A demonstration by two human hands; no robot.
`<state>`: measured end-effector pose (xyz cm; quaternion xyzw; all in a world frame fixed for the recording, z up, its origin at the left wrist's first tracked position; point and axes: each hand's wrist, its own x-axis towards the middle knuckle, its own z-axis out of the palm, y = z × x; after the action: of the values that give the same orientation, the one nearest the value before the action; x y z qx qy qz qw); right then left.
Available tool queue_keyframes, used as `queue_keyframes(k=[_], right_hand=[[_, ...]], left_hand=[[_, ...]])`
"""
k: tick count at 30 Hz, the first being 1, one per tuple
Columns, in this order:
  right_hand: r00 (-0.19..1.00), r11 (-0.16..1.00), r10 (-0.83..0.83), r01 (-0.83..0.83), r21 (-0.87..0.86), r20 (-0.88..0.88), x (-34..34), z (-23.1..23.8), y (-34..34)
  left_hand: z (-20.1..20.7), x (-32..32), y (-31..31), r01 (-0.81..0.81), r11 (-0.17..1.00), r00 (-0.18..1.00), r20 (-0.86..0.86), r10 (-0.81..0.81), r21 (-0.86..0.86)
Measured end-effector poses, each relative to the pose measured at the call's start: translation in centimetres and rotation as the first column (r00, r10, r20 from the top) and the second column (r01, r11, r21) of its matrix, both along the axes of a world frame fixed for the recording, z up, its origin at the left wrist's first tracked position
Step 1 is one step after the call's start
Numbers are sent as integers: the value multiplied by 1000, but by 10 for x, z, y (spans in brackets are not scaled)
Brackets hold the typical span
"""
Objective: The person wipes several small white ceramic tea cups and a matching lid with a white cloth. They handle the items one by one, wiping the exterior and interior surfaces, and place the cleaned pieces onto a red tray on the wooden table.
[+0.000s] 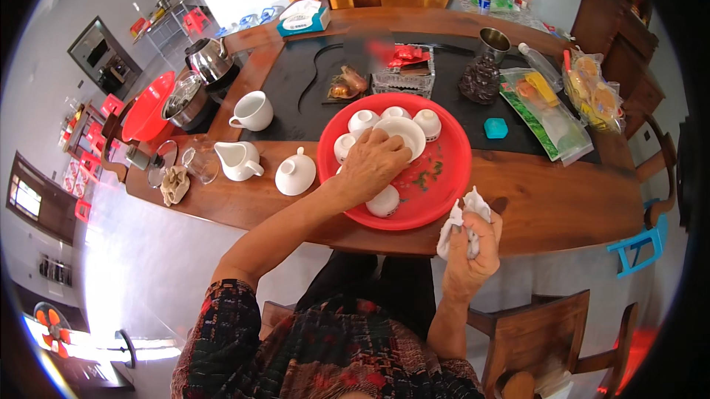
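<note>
On the table before me lies a round red tray (452, 177) with wet dark-green tea leaves (427, 175) scattered on its floor. Several small white teacups (383, 201) sit upside down along its left and far sides. A wider white bowl (411, 135) is among them, and my left hand (373, 166) grips its near edge, the fingers curled over the rim; the fingertips are partly hidden. Just off the tray's near right rim, my right hand (475, 247) pinches a crumpled white cloth or tissue (475, 205). Left of the tray stands a white knobbed lid (295, 175).
A white pitcher (238, 161), a white mug (253, 111), a glass (200, 165) and a crumpled brown cloth (175, 185) stand leftward. Farther back are a kettle (208, 58) and a tissue box (304, 19). Rightward lie a turquoise box (495, 128) and plastic bags (543, 114).
</note>
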<state>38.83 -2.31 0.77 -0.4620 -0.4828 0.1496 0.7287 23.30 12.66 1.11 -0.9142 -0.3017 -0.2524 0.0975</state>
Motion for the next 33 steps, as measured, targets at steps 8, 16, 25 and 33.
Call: queue_keyframes(k=[8, 16, 25, 33], right_hand=[[998, 999, 42, -43, -28, -38, -3, -8, 3], [997, 998, 49, -51, -34, -66, -3, -8, 1], [996, 992, 91, -91, -86, -5, -19, 0, -1], [995, 994, 87, -84, -77, 41, -18, 1, -2]], left_hand=[[11, -5, -15, -89, 995, 982, 164, 94, -35], [35, -85, -68, -470, 864, 725, 480, 494, -179], [-5, -118, -65, -402, 792, 592, 529, 608, -460], [-3, -116, -67, -278, 886, 470, 751, 463, -372]])
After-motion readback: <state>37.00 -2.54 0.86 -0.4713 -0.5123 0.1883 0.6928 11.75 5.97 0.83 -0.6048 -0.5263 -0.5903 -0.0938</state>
